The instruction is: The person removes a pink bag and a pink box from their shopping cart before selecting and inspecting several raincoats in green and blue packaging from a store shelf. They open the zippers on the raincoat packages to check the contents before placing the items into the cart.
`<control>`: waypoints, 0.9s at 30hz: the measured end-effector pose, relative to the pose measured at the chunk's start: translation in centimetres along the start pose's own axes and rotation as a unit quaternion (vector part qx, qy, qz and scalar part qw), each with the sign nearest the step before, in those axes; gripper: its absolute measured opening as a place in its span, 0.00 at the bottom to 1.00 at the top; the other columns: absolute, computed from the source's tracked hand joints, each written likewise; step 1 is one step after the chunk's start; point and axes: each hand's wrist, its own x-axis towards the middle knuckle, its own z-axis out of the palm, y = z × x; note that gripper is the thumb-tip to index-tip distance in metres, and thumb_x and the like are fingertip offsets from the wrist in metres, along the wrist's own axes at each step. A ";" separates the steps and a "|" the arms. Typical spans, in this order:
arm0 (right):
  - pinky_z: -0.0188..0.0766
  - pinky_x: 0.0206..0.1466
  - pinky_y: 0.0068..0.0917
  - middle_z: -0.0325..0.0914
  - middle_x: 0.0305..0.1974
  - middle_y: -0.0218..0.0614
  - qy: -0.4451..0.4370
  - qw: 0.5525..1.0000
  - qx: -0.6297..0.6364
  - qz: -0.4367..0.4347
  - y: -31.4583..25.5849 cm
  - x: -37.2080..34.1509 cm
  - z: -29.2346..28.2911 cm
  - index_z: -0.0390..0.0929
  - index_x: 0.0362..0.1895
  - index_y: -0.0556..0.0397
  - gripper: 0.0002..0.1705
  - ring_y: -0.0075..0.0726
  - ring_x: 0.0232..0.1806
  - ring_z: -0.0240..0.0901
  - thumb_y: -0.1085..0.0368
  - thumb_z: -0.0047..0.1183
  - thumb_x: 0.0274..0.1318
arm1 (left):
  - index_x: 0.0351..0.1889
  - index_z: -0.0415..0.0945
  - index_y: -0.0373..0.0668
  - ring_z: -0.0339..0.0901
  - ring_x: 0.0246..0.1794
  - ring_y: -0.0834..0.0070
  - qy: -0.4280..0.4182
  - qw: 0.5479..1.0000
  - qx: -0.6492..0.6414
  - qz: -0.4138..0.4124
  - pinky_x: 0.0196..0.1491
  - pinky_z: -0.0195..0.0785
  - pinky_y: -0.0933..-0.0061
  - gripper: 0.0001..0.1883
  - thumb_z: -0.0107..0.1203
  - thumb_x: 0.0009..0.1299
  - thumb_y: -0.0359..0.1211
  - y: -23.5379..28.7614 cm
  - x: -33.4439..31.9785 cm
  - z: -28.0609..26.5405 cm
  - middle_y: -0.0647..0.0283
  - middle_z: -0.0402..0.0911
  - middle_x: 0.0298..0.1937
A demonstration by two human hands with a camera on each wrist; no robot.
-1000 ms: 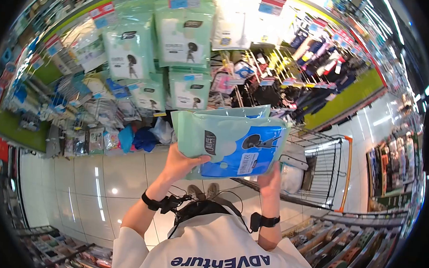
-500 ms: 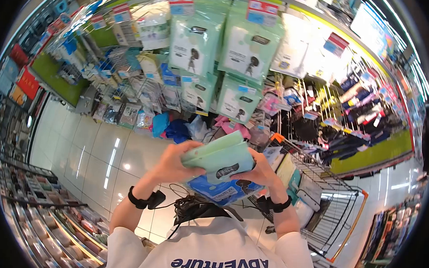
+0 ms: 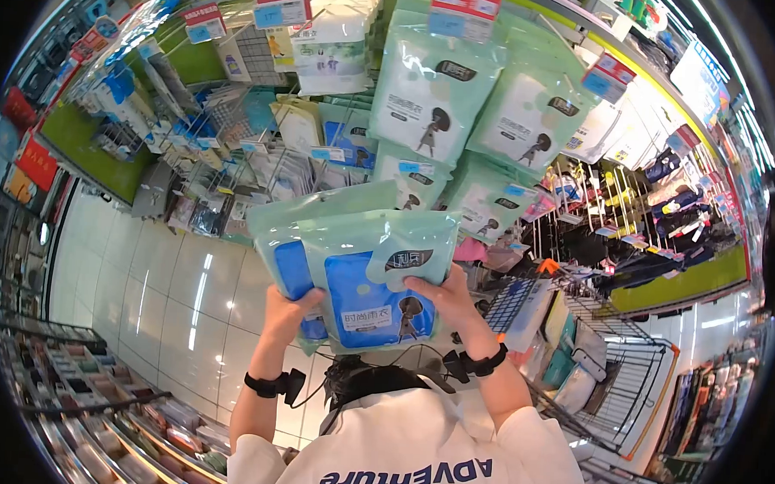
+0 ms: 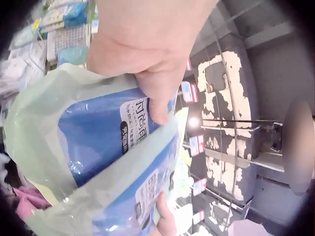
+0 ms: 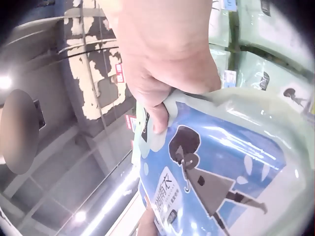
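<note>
Two green-edged packets with blue fronts are held up side by side, overlapping, in the head view. The left hand [image 3: 287, 314] pinches the rear packet [image 3: 293, 271] at its lower left, thumb on the front. At the right edge of the front packet [image 3: 364, 280], the right hand [image 3: 454, 301] grips with its thumb near the dark logo. In the left wrist view the left hand [image 4: 147, 54] has its thumb over the blue packet [image 4: 98, 132]. The right wrist view shows the right hand [image 5: 165, 59] gripping the packet with the printed figure [image 5: 211, 172]; its fingers behind are hidden.
Similar green packets [image 3: 437, 93] hang on the rack ahead, under price tags [image 3: 464, 12]. A wire shopping cart [image 3: 628, 382] holding goods stands at the right. Shelves of rolled goods [image 3: 137, 439] are at the lower left, beside the tiled floor [image 3: 164, 310].
The packets, tilted and bunched half a second ago, now face the head camera and are spread apart, one behind the other. The hands have moved farther apart, and the view has shifted along the rack.
</note>
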 end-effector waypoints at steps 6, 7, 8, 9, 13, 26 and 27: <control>0.72 0.49 0.27 0.81 0.45 0.37 0.135 0.989 0.057 0.023 5.2 5.4 5.2 0.77 0.51 0.60 0.20 0.27 0.44 0.76 0.71 0.63 0.52 | 0.43 0.79 0.36 0.77 0.37 0.78 0.176 0.981 0.068 0.043 0.43 0.70 0.74 0.12 0.66 0.63 0.29 -0.7 4.4 -17.4 0.65 0.82 0.39; 0.72 0.49 0.27 0.81 0.45 0.37 0.149 0.987 0.060 0.026 6.6 6.4 5.4 0.77 0.51 0.60 0.20 0.27 0.44 0.76 0.71 0.63 0.52 | 0.43 0.79 0.36 0.77 0.37 0.78 0.163 0.983 0.072 0.036 0.43 0.70 0.74 0.12 0.66 0.63 0.29 -0.6 4.8 -19.7 0.65 0.82 0.39; 0.72 0.48 0.27 0.82 0.44 0.37 0.164 0.985 0.039 0.040 7.9 7.6 5.8 0.77 0.50 0.60 0.20 0.26 0.43 0.75 0.70 0.63 0.52 | 0.43 0.79 0.34 0.77 0.37 0.78 0.196 0.972 0.119 0.051 0.43 0.70 0.74 0.14 0.67 0.62 0.30 -0.5 5.1 -21.8 0.64 0.82 0.40; 0.72 0.46 0.26 0.82 0.43 0.36 0.179 0.982 0.019 0.053 9.3 8.8 5.9 0.78 0.50 0.61 0.19 0.25 0.42 0.75 0.70 0.63 0.52 | 0.43 0.79 0.33 0.77 0.36 0.78 0.228 0.957 0.166 0.069 0.43 0.70 0.73 0.16 0.68 0.61 0.31 -0.5 5.4 -23.2 0.62 0.82 0.40; 0.72 0.41 0.27 0.82 0.37 0.34 0.206 0.977 0.030 0.050 13.0 13.9 7.1 0.79 0.45 0.62 0.17 0.24 0.37 0.75 0.67 0.63 0.52 | 0.47 0.75 0.28 0.77 0.39 0.75 0.240 0.954 0.178 0.024 0.44 0.70 0.74 0.20 0.67 0.62 0.31 -0.1 5.5 -26.9 0.58 0.81 0.44; 0.71 0.42 0.29 0.82 0.35 0.38 0.196 0.975 0.086 -0.052 20.7 22.0 7.7 0.80 0.41 0.59 0.16 0.28 0.35 0.76 0.67 0.65 0.47 | 0.53 0.73 0.30 0.78 0.41 0.74 0.195 0.927 0.321 0.007 0.45 0.71 0.71 0.23 0.65 0.65 0.35 0.8 6.2 -27.7 0.59 0.81 0.47; 0.70 0.46 0.26 0.82 0.40 0.35 0.171 0.980 0.081 -0.058 20.7 22.1 7.8 0.79 0.45 0.59 0.17 0.23 0.39 0.73 0.69 0.64 0.49 | 0.53 0.73 0.31 0.78 0.43 0.74 0.180 0.920 0.348 -0.024 0.47 0.71 0.71 0.23 0.65 0.66 0.36 1.1 6.5 -28.7 0.59 0.80 0.49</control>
